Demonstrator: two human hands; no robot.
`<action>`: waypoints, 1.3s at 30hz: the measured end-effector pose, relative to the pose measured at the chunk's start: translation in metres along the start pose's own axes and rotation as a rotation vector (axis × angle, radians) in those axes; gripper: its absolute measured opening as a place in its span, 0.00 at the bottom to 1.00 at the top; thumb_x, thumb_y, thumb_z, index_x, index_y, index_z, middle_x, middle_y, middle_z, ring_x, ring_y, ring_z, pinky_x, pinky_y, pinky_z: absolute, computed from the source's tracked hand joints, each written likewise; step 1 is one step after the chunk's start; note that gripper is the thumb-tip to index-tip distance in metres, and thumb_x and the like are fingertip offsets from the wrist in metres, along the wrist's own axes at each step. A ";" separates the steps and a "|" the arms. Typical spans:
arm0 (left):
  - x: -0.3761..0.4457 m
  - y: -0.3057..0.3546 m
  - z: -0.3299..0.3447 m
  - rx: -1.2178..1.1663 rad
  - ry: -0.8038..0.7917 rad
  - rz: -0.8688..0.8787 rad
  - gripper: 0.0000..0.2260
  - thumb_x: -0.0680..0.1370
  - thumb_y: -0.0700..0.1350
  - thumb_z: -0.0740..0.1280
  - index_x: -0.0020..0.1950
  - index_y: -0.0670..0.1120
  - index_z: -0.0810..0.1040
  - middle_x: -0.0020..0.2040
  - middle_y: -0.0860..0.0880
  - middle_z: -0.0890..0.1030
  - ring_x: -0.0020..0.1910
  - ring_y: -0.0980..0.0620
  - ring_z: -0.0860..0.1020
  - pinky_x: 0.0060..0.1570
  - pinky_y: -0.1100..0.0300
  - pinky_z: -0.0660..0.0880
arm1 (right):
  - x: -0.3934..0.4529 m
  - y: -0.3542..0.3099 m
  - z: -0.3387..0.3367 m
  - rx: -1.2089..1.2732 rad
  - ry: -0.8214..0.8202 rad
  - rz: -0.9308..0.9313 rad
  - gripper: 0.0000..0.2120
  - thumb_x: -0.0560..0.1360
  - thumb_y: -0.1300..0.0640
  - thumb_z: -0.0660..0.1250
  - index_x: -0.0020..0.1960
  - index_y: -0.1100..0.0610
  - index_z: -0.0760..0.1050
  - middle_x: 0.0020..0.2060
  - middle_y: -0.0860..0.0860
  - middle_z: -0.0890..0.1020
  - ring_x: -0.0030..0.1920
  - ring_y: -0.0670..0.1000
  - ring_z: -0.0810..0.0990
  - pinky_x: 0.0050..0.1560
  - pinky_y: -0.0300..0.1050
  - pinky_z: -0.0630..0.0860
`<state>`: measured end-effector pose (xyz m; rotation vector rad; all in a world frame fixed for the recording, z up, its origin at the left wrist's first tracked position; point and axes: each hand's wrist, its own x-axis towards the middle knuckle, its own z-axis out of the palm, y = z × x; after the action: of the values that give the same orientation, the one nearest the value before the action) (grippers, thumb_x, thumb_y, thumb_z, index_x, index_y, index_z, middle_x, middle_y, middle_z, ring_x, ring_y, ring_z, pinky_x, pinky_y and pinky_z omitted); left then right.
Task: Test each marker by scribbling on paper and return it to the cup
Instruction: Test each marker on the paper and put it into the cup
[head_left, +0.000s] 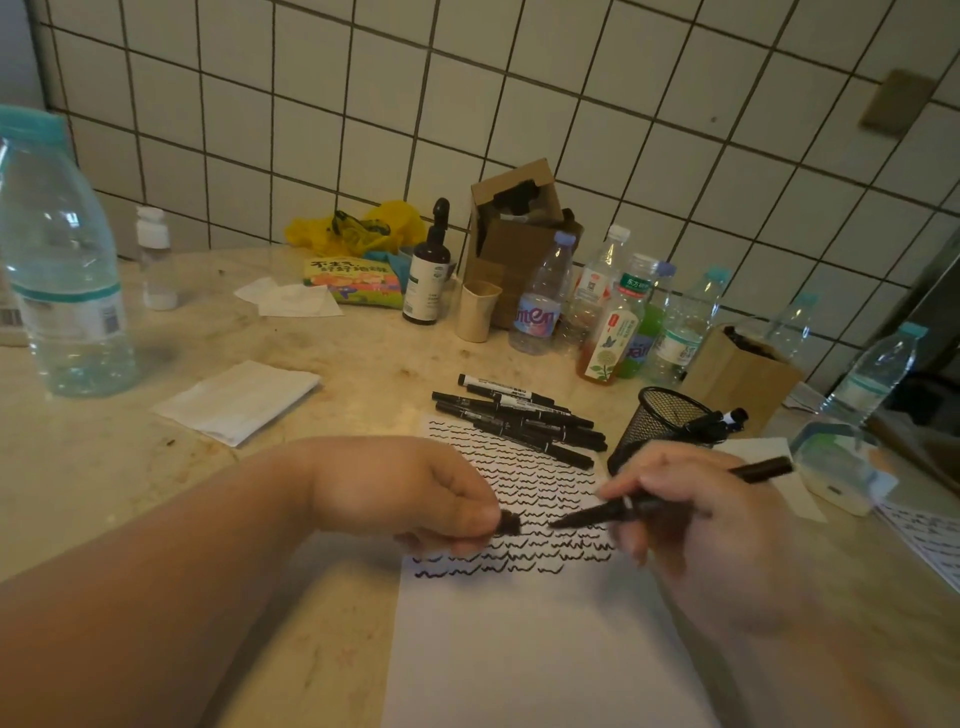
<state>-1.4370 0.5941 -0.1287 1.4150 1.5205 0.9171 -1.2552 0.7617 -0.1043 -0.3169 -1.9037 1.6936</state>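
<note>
While left fingers (467, 512) pinch its cap (510, 523), right-hand-gripped marker (670, 496) lies near-level, tip leftward.

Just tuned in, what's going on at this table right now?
A person is testing black markers. The right hand grips an uncapped marker, tip over the paper, which is already covered in rows of squiggles. The left hand pinches the cap. A pile of markers lies at the sheet's far edge, and a few stick out of the mesh cup lying on its side.
</note>
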 end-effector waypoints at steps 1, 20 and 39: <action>0.000 -0.002 -0.003 -0.026 0.055 -0.003 0.14 0.80 0.54 0.63 0.38 0.50 0.78 0.30 0.52 0.70 0.29 0.55 0.66 0.33 0.63 0.65 | 0.001 0.000 -0.009 0.018 0.036 0.006 0.15 0.74 0.65 0.62 0.33 0.64 0.84 0.25 0.61 0.76 0.24 0.55 0.74 0.25 0.44 0.71; 0.025 -0.010 0.010 0.701 0.397 -0.298 0.12 0.83 0.58 0.59 0.50 0.54 0.79 0.41 0.53 0.80 0.41 0.55 0.78 0.44 0.56 0.76 | -0.001 0.047 -0.036 -0.362 0.277 0.306 0.12 0.79 0.54 0.67 0.40 0.60 0.81 0.24 0.51 0.81 0.27 0.51 0.77 0.36 0.52 0.77; 0.025 -0.014 0.009 0.703 0.393 -0.289 0.13 0.82 0.60 0.59 0.50 0.55 0.79 0.41 0.55 0.80 0.42 0.55 0.79 0.45 0.55 0.78 | -0.001 0.058 -0.029 -0.386 0.145 0.254 0.11 0.79 0.55 0.66 0.39 0.54 0.82 0.29 0.56 0.83 0.31 0.53 0.80 0.43 0.57 0.81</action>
<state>-1.4339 0.6179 -0.1470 1.4644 2.4359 0.5083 -1.2493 0.7957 -0.1594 -0.8382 -2.1419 1.3950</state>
